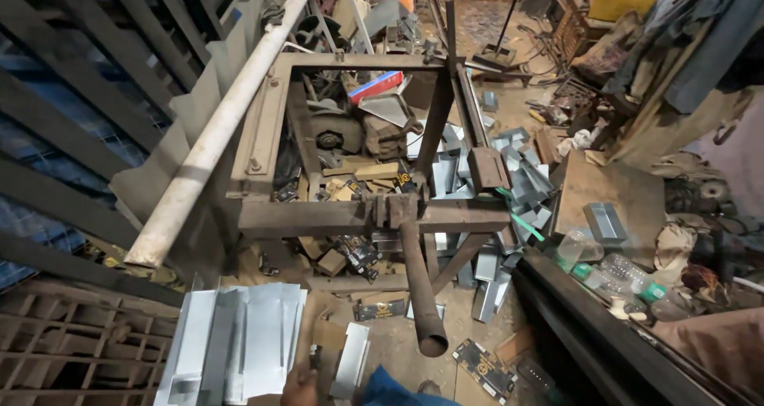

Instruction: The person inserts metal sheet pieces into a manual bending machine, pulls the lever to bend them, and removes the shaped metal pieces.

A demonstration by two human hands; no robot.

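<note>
**Sharp sheet edges and a crowded floor around the one hand in view**

Only one hand (pixel 301 388) shows, at the bottom edge of the view, and too little of it is visible to say which hand it is, how far open it is, or whether it grips anything. It lies against the right edge of a stack of folded galvanised sheet pieces (pixel 235 342), with a single bent strip (pixel 350 360) just to its right. The other hand is out of view.

Judging from this, the main risk is a cut: the cut edges of the sheet stack sit right at the fingers, and a slip along them would draw across bare skin. The stack could also slide if nudged, since the pieces look loosely laid.

Ahead of the hand, the rusty pipe handle (pixel 420 294) of the rusty steel frame (pixel 374 215) juts back towards the person and could be bumped on a lean forward. Beyond and to the right lie more bent channels (pixel 485 283) and scrap on the floor (pixel 398 350), poor footing underfoot.
</note>
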